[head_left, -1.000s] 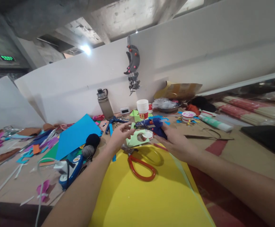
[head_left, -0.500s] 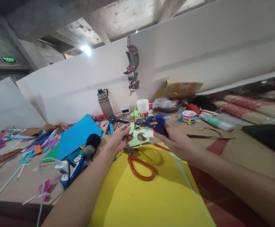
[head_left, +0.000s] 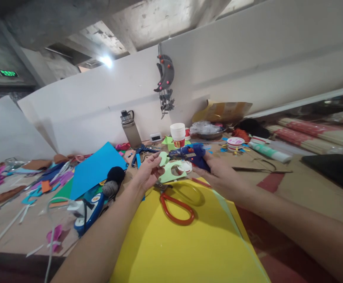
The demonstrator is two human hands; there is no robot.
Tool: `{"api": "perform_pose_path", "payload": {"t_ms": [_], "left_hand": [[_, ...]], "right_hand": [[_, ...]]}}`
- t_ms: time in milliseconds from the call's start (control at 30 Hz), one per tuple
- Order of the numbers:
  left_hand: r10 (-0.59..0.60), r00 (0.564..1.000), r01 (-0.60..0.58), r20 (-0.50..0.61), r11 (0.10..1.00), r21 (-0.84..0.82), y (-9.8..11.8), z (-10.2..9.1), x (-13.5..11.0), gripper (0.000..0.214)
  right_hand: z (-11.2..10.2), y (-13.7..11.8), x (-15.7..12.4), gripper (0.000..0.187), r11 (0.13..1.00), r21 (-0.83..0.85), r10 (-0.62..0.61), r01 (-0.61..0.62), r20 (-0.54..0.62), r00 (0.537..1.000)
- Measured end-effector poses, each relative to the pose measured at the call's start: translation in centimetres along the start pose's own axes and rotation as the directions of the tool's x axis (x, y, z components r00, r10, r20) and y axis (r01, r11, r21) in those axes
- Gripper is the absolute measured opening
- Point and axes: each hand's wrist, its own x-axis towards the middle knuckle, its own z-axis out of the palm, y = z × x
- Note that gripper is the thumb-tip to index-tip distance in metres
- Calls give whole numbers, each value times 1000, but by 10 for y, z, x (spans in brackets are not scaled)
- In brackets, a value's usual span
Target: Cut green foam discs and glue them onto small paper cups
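Between the fingertips of my left hand [head_left: 150,171] is a small light green cut-out piece [head_left: 163,158]; its exact shape is partly hidden. My right hand [head_left: 218,169] is wrapped round the handle of a blue glue gun [head_left: 195,153]. The gun's nozzle points left and is close to the green piece; whether they touch I cannot tell. Below lies a light green sheet [head_left: 170,172] with a hole cut in it. Scissors [head_left: 177,210] with one red and one yellow-looking handle loop rest on yellow sheets [head_left: 174,251] nearer to me.
A blue sheet [head_left: 97,171], yarn balls [head_left: 115,179] and a blue-and-white device [head_left: 90,214] lie to the left. Behind are a grey bottle [head_left: 131,131], stacked paper cups [head_left: 177,134] and a metal bowl [head_left: 209,134]. A dark flat object [head_left: 333,169] lies at the right.
The green piece has turned in my left fingers, showing more of its flat face toward me. Both hands stay nearly in place, still holding the piece and the glue gun.
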Motion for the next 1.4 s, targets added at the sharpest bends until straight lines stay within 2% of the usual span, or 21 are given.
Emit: {"api": "perform_pose_path", "payload": {"t_ms": [167,433,633,767,867,1067,1167,1400], "left_hand": [[-22,1000,22,-6,999,41,0,5,-3,35],[28,997,-28,-69,1000,5,1,1,2,34],[0,1000,0,-5,1000,14,-1,5,-2,33],[-26,1000,26,9,999,24,-1,8,-4,32],[-7,1000,7,-3,1000,8,-1,8,-3,30],[58,997,-60,-49,998,-36,-2,2,3,31],[61,996,-64,-58,997,-41,-1,0,4,32],[53,999,-53,-3,998,-27,-1,1,2,32]], "right_hand": [[2,4,0,36,999,11,36,-36,-9,999],[1,-5,-2,35,998,61,-1,-3,55,999],[3,-2,-1,32,997,72,4,-6,26,1000],[5,2,-1,31,998,43,52,-53,7,999],[5,-1,-2,31,998,44,36,-35,-15,999],[2,-10,-4,38,995,85,45,-52,84,995],[1,-11,-4,41,994,108,23,-34,97,995],[4,-1,-3,30,997,68,28,-25,-33,999]]}}
